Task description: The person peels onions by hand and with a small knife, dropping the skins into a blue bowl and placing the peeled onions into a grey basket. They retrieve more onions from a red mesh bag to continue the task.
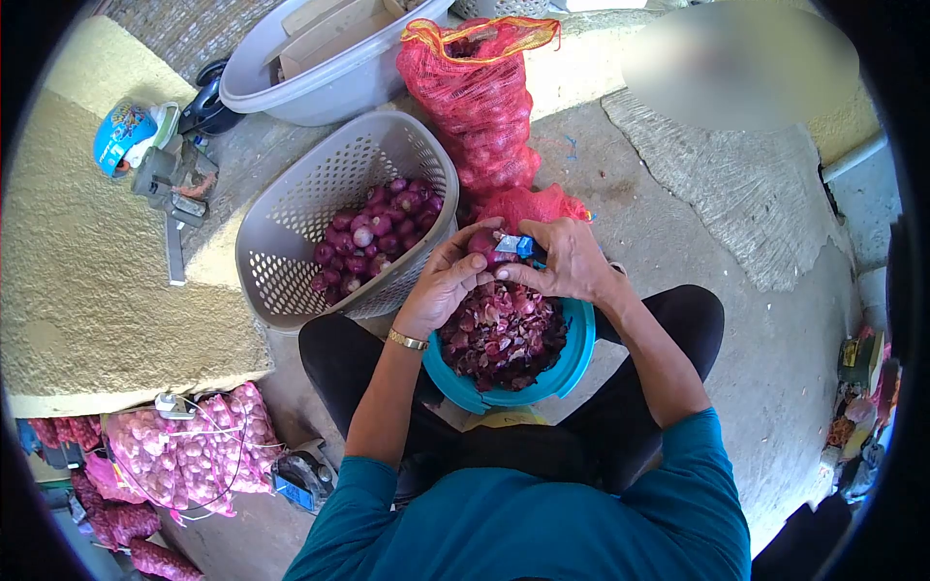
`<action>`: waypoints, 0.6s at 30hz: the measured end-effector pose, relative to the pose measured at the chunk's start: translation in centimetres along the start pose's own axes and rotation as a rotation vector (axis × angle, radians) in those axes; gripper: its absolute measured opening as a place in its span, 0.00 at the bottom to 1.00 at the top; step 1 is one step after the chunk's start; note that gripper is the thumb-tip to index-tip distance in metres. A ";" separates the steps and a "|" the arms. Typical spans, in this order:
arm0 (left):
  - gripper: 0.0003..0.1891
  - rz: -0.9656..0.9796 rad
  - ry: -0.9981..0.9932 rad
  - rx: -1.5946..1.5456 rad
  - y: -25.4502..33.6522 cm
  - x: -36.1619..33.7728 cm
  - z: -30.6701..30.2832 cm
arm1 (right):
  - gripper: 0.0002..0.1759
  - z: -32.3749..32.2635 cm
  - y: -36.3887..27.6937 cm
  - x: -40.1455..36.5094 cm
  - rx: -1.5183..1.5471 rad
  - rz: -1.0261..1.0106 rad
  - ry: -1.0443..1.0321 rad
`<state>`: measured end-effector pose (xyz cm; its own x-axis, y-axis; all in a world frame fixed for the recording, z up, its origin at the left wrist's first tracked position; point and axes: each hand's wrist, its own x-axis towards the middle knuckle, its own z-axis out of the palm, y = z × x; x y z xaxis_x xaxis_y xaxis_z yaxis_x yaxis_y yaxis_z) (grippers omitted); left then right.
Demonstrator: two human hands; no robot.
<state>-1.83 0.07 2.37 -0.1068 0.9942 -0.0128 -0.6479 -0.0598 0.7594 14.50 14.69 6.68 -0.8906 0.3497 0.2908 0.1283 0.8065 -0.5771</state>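
Concrete floor (659, 242), half-hidden onion (481, 244)

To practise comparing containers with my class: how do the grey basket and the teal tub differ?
Shape: the grey basket is oblong, while the teal tub has a rounded rim.
Walls: the basket's are full of holes; the tub's visible rim is solid.
Contents: the basket holds whole purple onions, the tub a heap of loose skins.
Both are open at the top.
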 end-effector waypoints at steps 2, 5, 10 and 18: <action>0.32 -0.027 0.000 -0.004 0.1 -0.1 0.0 | 0.30 0.3 0.3 -0.1 0.004 0.010 -0.019; 0.33 -0.010 0.022 0.015 0.4 -0.2 0.2 | 0.28 0.2 -0.1 0.1 0.024 0.033 -0.040; 0.31 0.022 0.042 0.025 1.2 -0.8 -0.1 | 0.26 1.2 -0.8 1.0 0.073 0.024 -0.055; 0.35 0.176 0.148 0.004 2.4 -3.8 -1.6 | 0.21 3.3 -2.8 4.1 0.146 -0.175 -0.053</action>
<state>-4.22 -4.00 3.21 -0.3278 0.9444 0.0249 -0.6065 -0.2306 0.7609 9.03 12.31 6.98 -0.9160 0.1819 0.3576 -0.0912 0.7737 -0.6270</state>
